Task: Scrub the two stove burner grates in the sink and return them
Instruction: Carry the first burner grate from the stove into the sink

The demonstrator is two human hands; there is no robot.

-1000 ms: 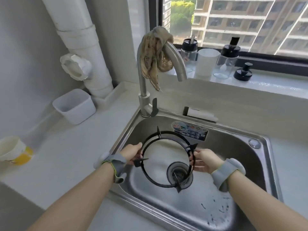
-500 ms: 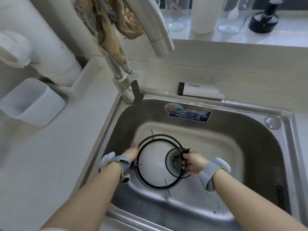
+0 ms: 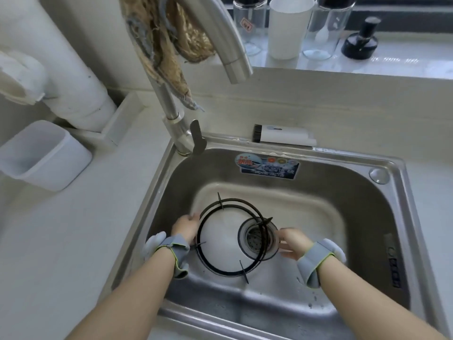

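Head view: you look down into the sink point(image 3: 343, 155).
Container point(image 3: 44, 155): white, on the counter far left.
Left hand point(image 3: 186, 225): your fingers touch the grates' left rim; cannot tell if they grip.
Faucet point(image 3: 176, 123): a tan rag point(image 3: 166, 40) is draped on it.
Burner grates point(image 3: 220, 204): stacked flat on the sink floor, right edge over the drain point(image 3: 257, 238).
Right hand point(image 3: 293, 242): your fingers are loose and spread, holding nothing, just beside the right rim.
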